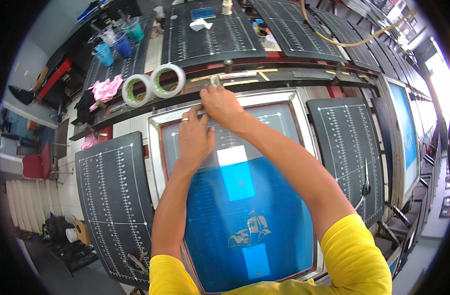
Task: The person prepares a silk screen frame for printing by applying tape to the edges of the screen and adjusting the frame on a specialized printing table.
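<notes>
A silk-screen frame (303, 118) with a pale metal rim lies in front of me. Its mesh is coated blue (210, 236) on the near part and carries a small vehicle design (252, 231). Two light rectangles show through the mesh. My left hand (195, 140), with a ring on it, rests at the frame's far rim, fingers stretched out and thumb apart. Beside it my right hand (222, 105) is closed over the far rim. A small metal piece (214, 80) pokes out beyond its knuckles; what the fingers grip is hidden.
Two tape rolls (168, 81) stand on the far rail, near a marker (237, 75). Dark ruled boards (114, 196) flank the frame. Scissors (365, 189) lie on the right board (345, 142). Cups of ink (121, 45) and pink cloth (106, 88) are at far left.
</notes>
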The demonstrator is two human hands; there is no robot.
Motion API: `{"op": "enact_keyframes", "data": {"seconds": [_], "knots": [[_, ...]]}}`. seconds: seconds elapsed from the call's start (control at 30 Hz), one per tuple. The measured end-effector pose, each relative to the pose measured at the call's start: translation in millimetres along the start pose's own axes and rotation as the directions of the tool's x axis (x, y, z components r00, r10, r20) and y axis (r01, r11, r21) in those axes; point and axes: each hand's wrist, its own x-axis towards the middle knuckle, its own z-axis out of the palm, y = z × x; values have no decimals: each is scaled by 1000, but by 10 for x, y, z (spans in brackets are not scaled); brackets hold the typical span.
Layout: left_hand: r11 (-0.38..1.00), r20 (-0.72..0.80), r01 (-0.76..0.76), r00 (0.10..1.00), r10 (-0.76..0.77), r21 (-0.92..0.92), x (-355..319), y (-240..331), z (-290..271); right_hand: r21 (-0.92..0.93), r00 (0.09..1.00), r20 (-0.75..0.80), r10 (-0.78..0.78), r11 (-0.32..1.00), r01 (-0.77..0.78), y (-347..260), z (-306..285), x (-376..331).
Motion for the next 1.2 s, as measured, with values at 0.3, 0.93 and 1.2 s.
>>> {"op": "enact_keyframes", "data": {"seconds": [0.3, 0.93, 1.2], "knots": [[999, 53, -10, 999, 8, 33, -2, -1, 45, 12, 1000, -26, 6, 1000, -5, 53, 90, -110], [995, 49, -36, 998, 32, 90, -3, 30, 41, 287, 803, -77, 591, 785, -550, 906, -1425, -2683], [996, 27, -15, 1000, 13, 86, -46, -35, 13, -467, 287, 94, 953, 297, -833, 1380, -2125, -5196]]}}
